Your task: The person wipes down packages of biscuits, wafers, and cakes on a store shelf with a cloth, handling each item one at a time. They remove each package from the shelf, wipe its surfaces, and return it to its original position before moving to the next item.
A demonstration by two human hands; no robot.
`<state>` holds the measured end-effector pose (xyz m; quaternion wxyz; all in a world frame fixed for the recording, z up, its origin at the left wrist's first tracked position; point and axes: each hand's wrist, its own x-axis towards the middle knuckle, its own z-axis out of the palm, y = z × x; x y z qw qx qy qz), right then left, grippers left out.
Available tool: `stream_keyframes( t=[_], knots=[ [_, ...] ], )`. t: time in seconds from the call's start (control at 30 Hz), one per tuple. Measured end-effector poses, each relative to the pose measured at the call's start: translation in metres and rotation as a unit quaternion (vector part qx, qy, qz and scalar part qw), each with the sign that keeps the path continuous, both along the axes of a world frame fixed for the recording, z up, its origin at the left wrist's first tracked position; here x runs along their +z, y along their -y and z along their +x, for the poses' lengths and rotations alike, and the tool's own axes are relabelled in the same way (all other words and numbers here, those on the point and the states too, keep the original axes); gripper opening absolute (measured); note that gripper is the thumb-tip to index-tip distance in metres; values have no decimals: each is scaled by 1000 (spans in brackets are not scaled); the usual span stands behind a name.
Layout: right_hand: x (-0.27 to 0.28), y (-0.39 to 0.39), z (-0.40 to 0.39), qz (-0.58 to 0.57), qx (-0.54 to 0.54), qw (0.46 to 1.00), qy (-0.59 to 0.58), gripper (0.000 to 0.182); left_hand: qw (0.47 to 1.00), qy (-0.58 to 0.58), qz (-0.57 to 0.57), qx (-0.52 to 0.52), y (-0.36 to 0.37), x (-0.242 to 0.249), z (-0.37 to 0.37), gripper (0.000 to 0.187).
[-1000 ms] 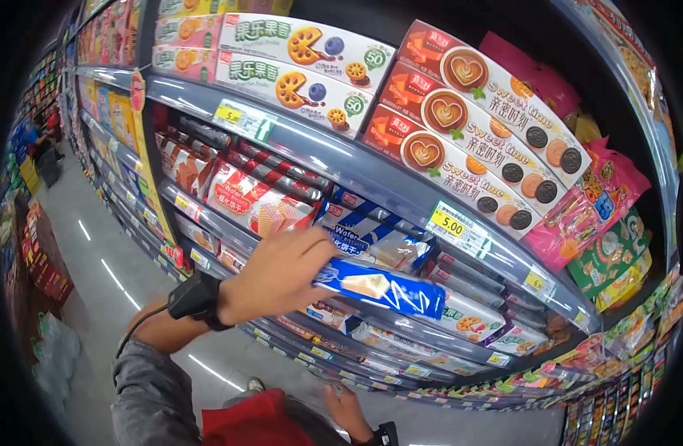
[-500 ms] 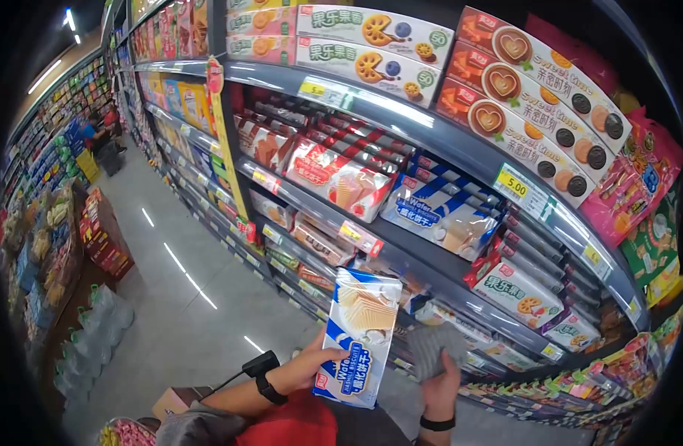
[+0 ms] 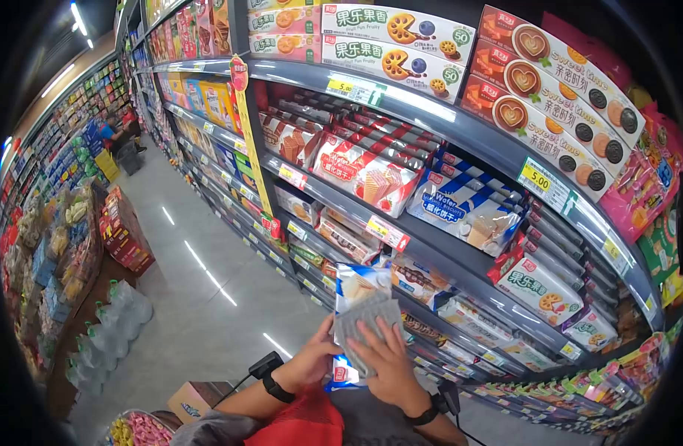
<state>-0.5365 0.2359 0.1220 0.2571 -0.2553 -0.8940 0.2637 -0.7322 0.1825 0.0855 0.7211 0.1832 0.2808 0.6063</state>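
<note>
My left hand (image 3: 310,363) grips a blue and white packet of wafer biscuits (image 3: 362,279) by its left side, in front of the shelves. Across the packet's front lies a folded grey cloth (image 3: 353,325), with my right hand (image 3: 386,358) over it, holding it against the wrapper. Cloth and fingers hide most of the packet's middle; its top and bottom ends show. Similar blue wafer packets (image 3: 468,210) stand in a row on the shelf beyond, beside red and white wafer packets (image 3: 365,172).
A shelf with a metal front rail (image 3: 431,114) and price tags bears boxed biscuits (image 3: 553,100) above the packets. On the left, an aisle floor (image 3: 200,279) runs past red cartons (image 3: 124,230) and wrapped bottles (image 3: 115,323). Someone (image 3: 118,134) sits low farther down the aisle.
My right hand has brought the grey cloth from beside the packet onto its front. The packet stays in my left hand, and the view has shifted slightly left.
</note>
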Motion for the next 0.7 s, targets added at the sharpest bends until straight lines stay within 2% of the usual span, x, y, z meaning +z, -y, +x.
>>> stream_keyframes(
  t=[0.1, 0.13, 0.23, 0.33, 0.4, 0.43, 0.47, 0.5, 0.57, 0.67, 0.7],
  knots=[
    [3, 18, 10, 9, 63, 998, 26, 63, 990, 137, -9, 20, -2, -2, -11, 69],
    [9, 21, 12, -1, 77, 996, 46, 57, 993, 115, -5, 21, -4, -8, -10, 61],
    [10, 23, 20, -29, 118, 992, 29, 54, 992, 28, -92, 77, -12, -6, -3, 52],
    [11, 19, 33, -52, 91, 994, -24, 51, 989, 30, -114, 90, -26, -17, 0, 46],
    [13, 17, 48, -129, 18, 984, -124, 42, 988, 64, -118, 82, -31, -19, 3, 45],
    [14, 16, 57, -166, -19, 971, -174, 38, 986, 81, -120, 79, -34, -19, 4, 45],
    [3, 22, 73, -263, -128, 928, -232, 33, 990, 75, -115, 40, -34, -11, 4, 54],
    [-9, 30, 86, -353, -234, 860, -284, 29, 990, 82, -114, 26, -35, -8, 6, 56],
    [4, 23, 83, -352, -392, 713, -462, 30, 989, 96, -114, -4, -34, -6, 12, 60],
    [-1, -2, 91, -323, -369, 698, -522, 43, 969, 165, -107, -148, -27, -28, 23, 74],
    [2, -8, 88, -299, -325, 753, -488, 44, 960, 185, -110, -181, -27, -35, 32, 77]
  ],
)
